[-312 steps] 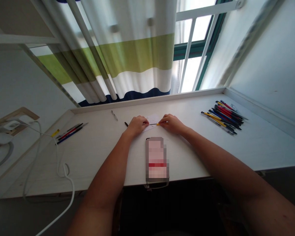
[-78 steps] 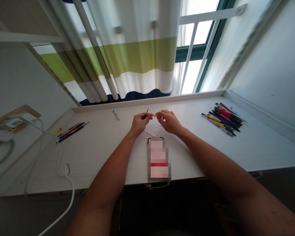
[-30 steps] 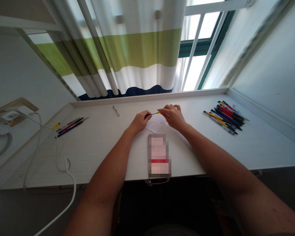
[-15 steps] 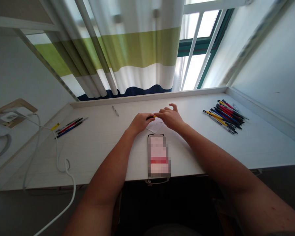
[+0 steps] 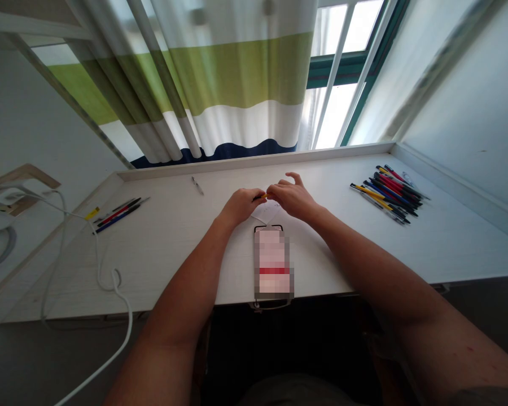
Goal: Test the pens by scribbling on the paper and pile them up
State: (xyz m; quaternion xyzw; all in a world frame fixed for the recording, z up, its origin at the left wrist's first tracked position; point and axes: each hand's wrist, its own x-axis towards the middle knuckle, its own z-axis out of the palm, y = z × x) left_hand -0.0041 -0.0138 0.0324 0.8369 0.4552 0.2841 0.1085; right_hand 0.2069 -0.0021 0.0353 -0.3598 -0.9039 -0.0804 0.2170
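Observation:
Near the middle of the white desk, my left hand [image 5: 240, 206] is closed on the dark end of a yellow and black pen [image 5: 260, 197]. My right hand [image 5: 294, 197] pinches the pen's yellow end, with one finger raised away from the rest. The pen lies sideways between the fingertips of both hands. Beneath the hands is a small white paper [image 5: 266, 213] with faint marks, partly covered by them. A phone [image 5: 274, 262] with a blurred pink screen lies just below the paper, close to the desk's front edge.
Several pens [image 5: 389, 193] lie piled on the right. A few more pens [image 5: 118, 215] rest at the left, near a white cable [image 5: 98, 254]. One single pen [image 5: 197, 185] lies toward the back. A curtain [image 5: 245, 73] hangs behind the desk [image 5: 173, 192].
The view has tilted slightly, so the desk appears a little higher. More of the pen's yellow part shows between my hands, and both hands still hold it.

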